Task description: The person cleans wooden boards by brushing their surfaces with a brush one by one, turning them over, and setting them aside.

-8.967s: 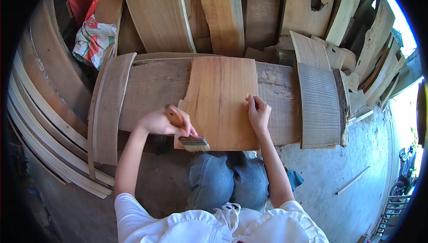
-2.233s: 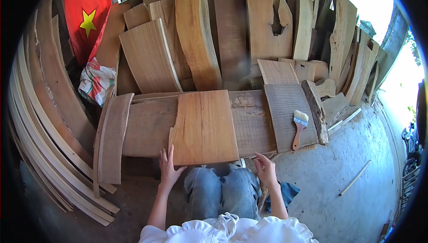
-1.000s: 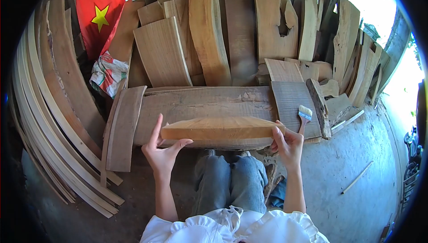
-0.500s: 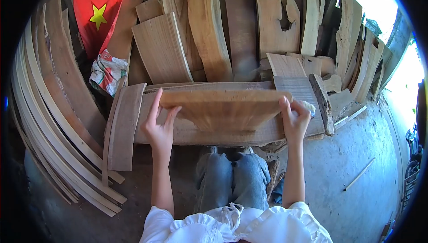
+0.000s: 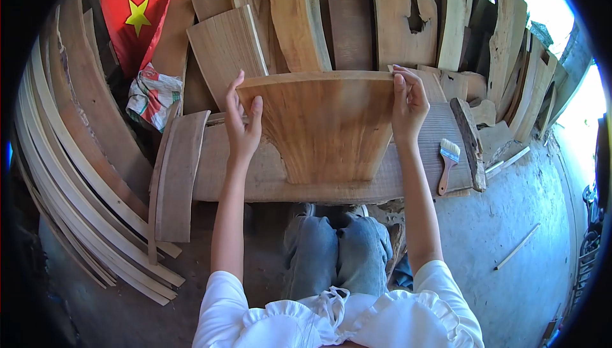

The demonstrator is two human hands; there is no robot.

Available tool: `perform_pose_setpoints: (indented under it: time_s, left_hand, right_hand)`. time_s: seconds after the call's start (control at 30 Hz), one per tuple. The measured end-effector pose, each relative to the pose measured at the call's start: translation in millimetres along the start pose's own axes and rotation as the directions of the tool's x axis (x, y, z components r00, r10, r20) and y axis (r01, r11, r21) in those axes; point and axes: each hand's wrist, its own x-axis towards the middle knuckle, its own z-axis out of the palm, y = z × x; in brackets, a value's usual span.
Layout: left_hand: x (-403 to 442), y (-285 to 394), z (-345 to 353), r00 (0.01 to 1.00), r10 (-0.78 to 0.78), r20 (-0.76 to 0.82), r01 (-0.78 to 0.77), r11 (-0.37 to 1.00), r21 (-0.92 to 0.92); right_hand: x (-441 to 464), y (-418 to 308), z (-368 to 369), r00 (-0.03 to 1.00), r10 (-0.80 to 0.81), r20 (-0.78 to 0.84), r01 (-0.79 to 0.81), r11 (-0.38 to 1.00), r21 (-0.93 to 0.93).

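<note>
A wide brown wooden board (image 5: 325,125) stands tilted up in front of me, its lower edge on the thick wooden bench (image 5: 217,163). My left hand (image 5: 244,121) grips its upper left corner, thumb on the near face and fingers at the side edge. At the upper right corner, my right hand (image 5: 409,102) pinches the board the same way. To the right of the board, a paintbrush (image 5: 449,164) with pale bristles and a reddish-brown handle lies on a grooved plank (image 5: 440,131).
Upright planks (image 5: 349,16) lean along the back. A curved board (image 5: 178,176) rests against the bench's left end, beside long thin strips (image 5: 83,214) on the floor. A red flag with a yellow star (image 5: 137,19) hangs at upper left. A thin stick (image 5: 517,246) lies on the concrete.
Both hands have raised the board's upper edge, so it stands steeper and more of its near face shows. The paintbrush, earlier mostly hidden behind my right hand, is now in full view.
</note>
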Motion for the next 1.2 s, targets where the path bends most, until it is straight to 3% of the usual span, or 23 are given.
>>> perform_pose_setpoints:
  time_s: [0.07, 0.13, 0.2, 0.33, 0.4, 0.53, 0.63, 0.7, 0.8, 0.9, 0.93, 1.03, 1.07, 1.2]
  left_hand:
    - [5, -14, 12, 1.000, -0.011, -0.016, 0.008, 0.985, -0.173]
    - [8, -17, 21, 0.998, -0.062, -0.009, 0.057, 0.957, -0.284]
    - [13, -22, 29, 0.991, -0.083, -0.107, 0.069, 0.989, -0.127]
    - [24, -33, 38, 0.993, -0.063, -0.098, 0.063, 0.998, 0.002]
    - [24, -36, 38, 0.993, -0.111, -0.044, 0.110, 0.993, -0.029]
    - [26, -48, 43, 0.995, -0.089, -0.052, 0.090, 0.996, 0.029]
    - [28, -54, 46, 0.993, 0.009, -0.113, 0.011, 0.985, 0.175]
    - [27, -55, 46, 0.982, -0.178, -0.059, 0.183, 0.979, 0.095]
    - [23, -74, 52, 0.980, -0.190, -0.052, 0.196, 0.968, 0.159]
    - [10, -103, 60, 0.994, -0.083, -0.069, 0.100, 0.951, 0.292]
    - [4, -100, 61, 0.958, -0.285, -0.020, 0.284, 0.942, 0.177]
    - [-4, -112, 71, 0.974, -0.225, -0.039, 0.228, 0.941, 0.251]
    - [-11, -112, 69, 0.888, -0.459, 0.043, 0.445, 0.878, 0.174]
    - [-32, -140, 76, 0.831, -0.553, 0.058, 0.547, 0.832, 0.088]
  right_hand:
    - [1, 7, 7, 0.998, 0.069, 0.008, -0.070, 0.995, 0.069]
    - [3, 11, 9, 0.991, 0.116, 0.063, -0.115, 0.993, -0.007]
    - [5, 19, 12, 0.988, 0.114, 0.106, -0.111, 0.993, -0.033]
    - [10, 34, 23, 0.992, -0.004, 0.129, 0.011, 0.999, -0.052]
    - [10, 40, 24, 0.983, 0.072, 0.170, -0.066, 0.997, -0.040]
    - [13, 56, 34, 0.980, 0.070, 0.185, -0.057, 0.996, -0.074]
    - [15, 59, 40, 0.960, 0.184, 0.209, -0.183, 0.983, -0.024]
    - [17, 59, 42, 0.929, 0.293, 0.227, -0.285, 0.956, -0.069]
    - [12, 84, 46, 0.890, 0.389, 0.237, -0.373, 0.921, -0.111]
    - [-5, 110, 47, 0.913, 0.361, 0.190, -0.360, 0.932, -0.041]
    - [-10, 112, 45, 0.881, 0.431, 0.194, -0.430, 0.901, -0.053]
    - [-22, 124, 44, 0.854, 0.477, 0.209, -0.459, 0.879, -0.129]
    - [-27, 131, 45, 0.853, 0.476, 0.212, -0.459, 0.879, -0.129]
    - [-40, 147, 46, 0.811, 0.527, 0.253, -0.498, 0.850, -0.174]
